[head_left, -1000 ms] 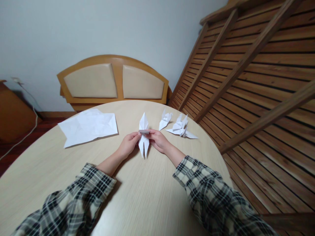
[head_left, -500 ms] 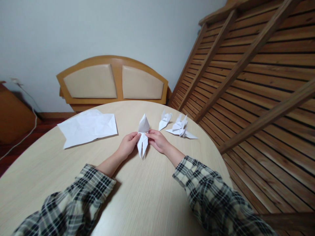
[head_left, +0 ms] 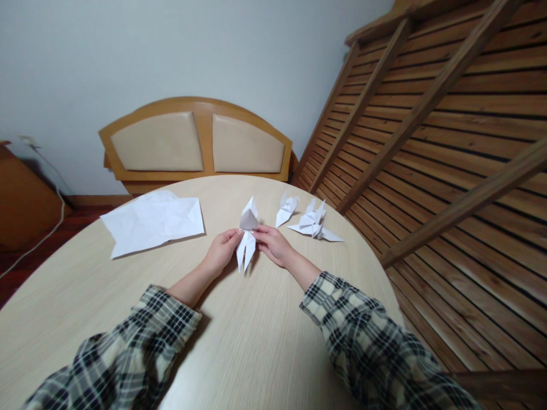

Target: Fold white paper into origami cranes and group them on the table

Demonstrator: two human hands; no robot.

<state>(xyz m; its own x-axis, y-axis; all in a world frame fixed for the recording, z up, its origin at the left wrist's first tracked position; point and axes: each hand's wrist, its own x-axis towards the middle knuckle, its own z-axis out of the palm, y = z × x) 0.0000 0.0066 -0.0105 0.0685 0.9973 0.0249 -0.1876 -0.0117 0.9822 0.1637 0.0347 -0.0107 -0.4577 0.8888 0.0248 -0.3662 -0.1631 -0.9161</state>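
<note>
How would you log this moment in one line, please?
left hand: pinching folded paper | right hand: pinching its opposite side | table: loose paper left, folded figures right

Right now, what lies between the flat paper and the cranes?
The head view shows the folded piece between the flat paper and the cranes, held by the left hand and the right hand.
</note>
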